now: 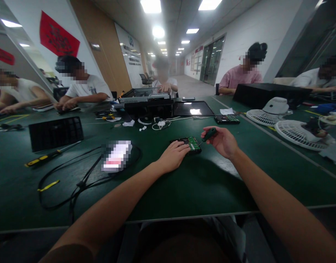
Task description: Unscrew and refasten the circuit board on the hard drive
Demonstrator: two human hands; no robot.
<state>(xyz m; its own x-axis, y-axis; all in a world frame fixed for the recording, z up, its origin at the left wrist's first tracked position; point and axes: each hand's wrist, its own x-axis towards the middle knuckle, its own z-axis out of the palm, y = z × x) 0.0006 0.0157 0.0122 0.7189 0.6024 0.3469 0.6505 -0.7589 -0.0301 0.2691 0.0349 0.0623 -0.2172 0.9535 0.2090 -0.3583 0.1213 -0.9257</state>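
Observation:
A hard drive (194, 144) with a green circuit board facing up lies on the green table in front of me. My left hand (175, 153) holds it against the table, its fingers laid over the drive's left and near part and hiding that area. In my right hand (222, 140) is a screwdriver (208, 135) with a dark green handle, pinched between thumb and fingers. The screwdriver slants down to the left, and its thin tip is at the drive's right edge. Whether the tip sits in a screw is too small to tell.
A blurred phone (117, 156), black cable (81, 184), yellow-black screwdriver (44, 158) and dark screen panel (56, 133) lie left. Another drive (227, 119), a computer case (146, 106) and a flat panel (193, 108) stand beyond. Fan parts (269, 111) are right. Several people sit around the table.

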